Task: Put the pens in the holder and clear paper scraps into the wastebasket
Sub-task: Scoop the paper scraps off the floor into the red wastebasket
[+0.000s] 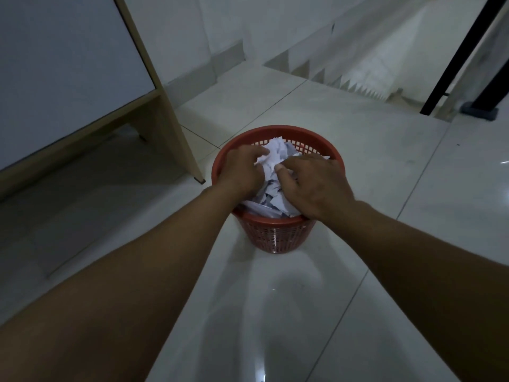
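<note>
A red mesh wastebasket (278, 232) stands on the tiled floor at the middle of the view. White crumpled paper scraps (274, 157) fill it up to the rim. My left hand (239, 172) lies over the left side of the basket's mouth, its fingers curled on the paper. On the right side my right hand (314, 186) presses down on the same heap, thumb pointing left. Both hands touch the scraps between them. No pens or holder are in view.
A desk with a light wooden side panel (165, 106) stands at the left, its foot close to the basket. Black metal legs (462, 56) rise at the far right. Glossy white floor tiles (275, 312) stretch toward me.
</note>
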Action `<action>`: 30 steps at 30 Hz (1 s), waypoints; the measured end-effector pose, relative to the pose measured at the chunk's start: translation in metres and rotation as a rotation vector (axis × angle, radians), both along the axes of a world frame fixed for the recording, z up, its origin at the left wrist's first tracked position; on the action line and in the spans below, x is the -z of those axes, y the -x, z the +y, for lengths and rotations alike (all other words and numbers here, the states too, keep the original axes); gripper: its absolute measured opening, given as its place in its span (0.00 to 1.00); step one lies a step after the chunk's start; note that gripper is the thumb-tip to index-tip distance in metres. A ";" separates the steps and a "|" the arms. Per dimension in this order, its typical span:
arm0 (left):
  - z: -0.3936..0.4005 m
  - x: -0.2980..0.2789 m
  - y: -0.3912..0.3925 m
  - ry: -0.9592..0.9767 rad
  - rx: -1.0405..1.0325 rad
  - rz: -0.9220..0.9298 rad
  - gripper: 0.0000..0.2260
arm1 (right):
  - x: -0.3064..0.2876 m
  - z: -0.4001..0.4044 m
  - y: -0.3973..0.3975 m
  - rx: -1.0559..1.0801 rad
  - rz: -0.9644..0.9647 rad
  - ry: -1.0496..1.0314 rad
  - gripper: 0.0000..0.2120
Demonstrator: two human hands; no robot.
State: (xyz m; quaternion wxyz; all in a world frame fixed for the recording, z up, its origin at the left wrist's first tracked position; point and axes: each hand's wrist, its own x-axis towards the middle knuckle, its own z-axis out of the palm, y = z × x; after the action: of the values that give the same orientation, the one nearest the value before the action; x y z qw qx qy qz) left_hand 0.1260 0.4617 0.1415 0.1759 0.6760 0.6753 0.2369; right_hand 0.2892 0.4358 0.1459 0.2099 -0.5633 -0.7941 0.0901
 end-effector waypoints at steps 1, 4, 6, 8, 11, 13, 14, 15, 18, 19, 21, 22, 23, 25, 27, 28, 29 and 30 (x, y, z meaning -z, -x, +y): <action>0.000 -0.002 0.003 -0.074 -0.031 -0.055 0.16 | -0.003 -0.003 0.001 -0.016 0.058 -0.006 0.25; -0.006 -0.015 0.013 -0.187 -0.104 -0.191 0.14 | -0.011 -0.013 0.006 -0.090 0.167 -0.002 0.26; -0.016 -0.019 0.021 -0.224 -0.080 -0.222 0.13 | -0.014 -0.019 0.010 -0.127 0.154 -0.022 0.25; -0.032 -0.019 0.030 -0.261 -0.034 -0.213 0.13 | -0.018 -0.021 0.016 -0.157 0.129 -0.050 0.24; -0.061 -0.021 0.054 -0.294 -0.035 -0.137 0.13 | -0.030 -0.025 0.037 -0.186 0.096 -0.111 0.22; -0.081 -0.025 0.073 -0.321 -0.046 -0.086 0.13 | -0.040 -0.030 0.052 -0.213 0.103 -0.151 0.21; -0.092 -0.027 0.084 -0.331 -0.058 -0.063 0.13 | -0.044 -0.034 0.061 -0.229 0.105 -0.155 0.20; -0.102 -0.030 0.094 -0.338 -0.080 -0.049 0.13 | -0.047 -0.038 0.069 -0.243 0.104 -0.144 0.19; -0.136 -0.036 0.133 -0.341 -0.168 0.000 0.13 | -0.047 -0.050 0.105 -0.303 0.090 -0.138 0.20; -0.147 -0.035 0.145 -0.344 -0.189 0.021 0.13 | -0.045 -0.054 0.118 -0.326 0.081 -0.145 0.20; -0.168 -0.034 0.171 -0.354 -0.229 0.059 0.14 | -0.040 -0.063 0.147 -0.384 0.099 -0.140 0.21; -0.180 -0.033 0.186 -0.360 -0.255 0.072 0.15 | -0.037 -0.067 0.165 -0.418 0.114 -0.131 0.21; -0.190 -0.030 0.198 -0.372 -0.277 0.083 0.16 | -0.035 -0.071 0.181 -0.447 0.130 -0.126 0.21; -0.213 -0.022 0.226 -0.390 -0.340 0.105 0.16 | -0.030 -0.082 0.219 -0.512 0.159 -0.123 0.21; -0.234 -0.012 0.251 -0.425 -0.422 0.126 0.14 | -0.023 -0.095 0.260 -0.605 0.181 -0.127 0.20; -0.243 -0.008 0.261 -0.447 -0.466 0.137 0.13 | -0.017 -0.101 0.277 -0.648 0.189 -0.119 0.20; -0.253 -0.002 0.270 -0.474 -0.504 0.151 0.12 | -0.010 -0.108 0.294 -0.698 0.193 -0.106 0.20; -0.266 0.004 0.282 -0.485 -0.552 0.171 0.12 | 0.001 -0.115 0.312 -0.757 0.203 -0.101 0.20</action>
State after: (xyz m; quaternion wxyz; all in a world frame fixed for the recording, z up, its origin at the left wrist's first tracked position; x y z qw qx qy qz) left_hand -0.1562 0.1957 0.1380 -0.1167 0.5079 0.7686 0.3711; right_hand -0.0228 0.3204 0.1450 0.2667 -0.2078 -0.9242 0.1774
